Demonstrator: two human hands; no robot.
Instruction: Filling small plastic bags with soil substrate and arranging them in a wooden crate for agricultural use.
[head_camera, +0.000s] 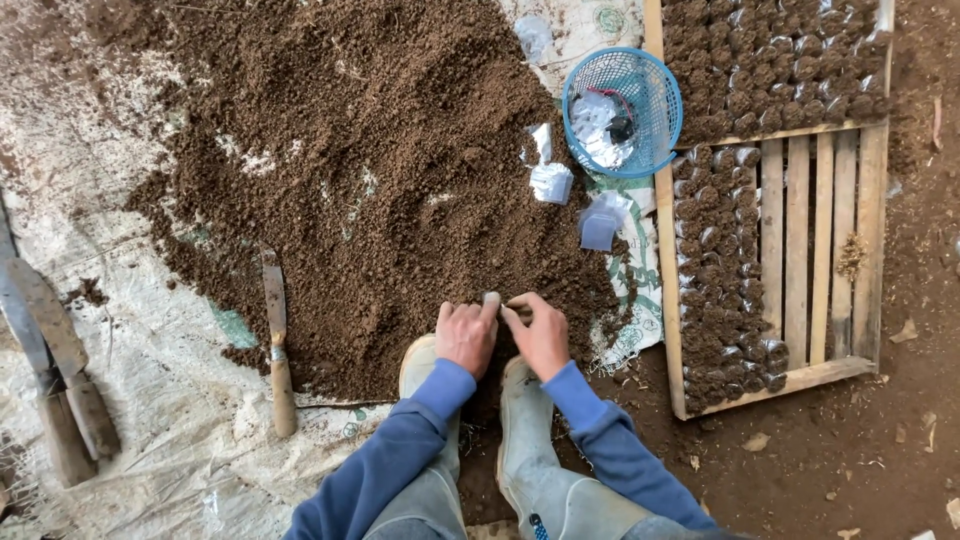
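My left hand (466, 335) and my right hand (540, 333) meet at the near edge of a big pile of brown soil (370, 170). Together they pinch a small clear plastic bag (497, 303) pressed into the soil; most of it is hidden by my fingers. Both sleeves are blue. My pale rubber boots (520, 440) stand right below the hands.
A wooden crate (800, 230) on the right holds rows of small soil-filled bags (715, 270). A blue mesh basket (622, 110) with clear bags sits above. Loose bags (552, 180) lie on the soil. A knife (277, 340) and two large blades (55, 370) lie left on the white sheet.
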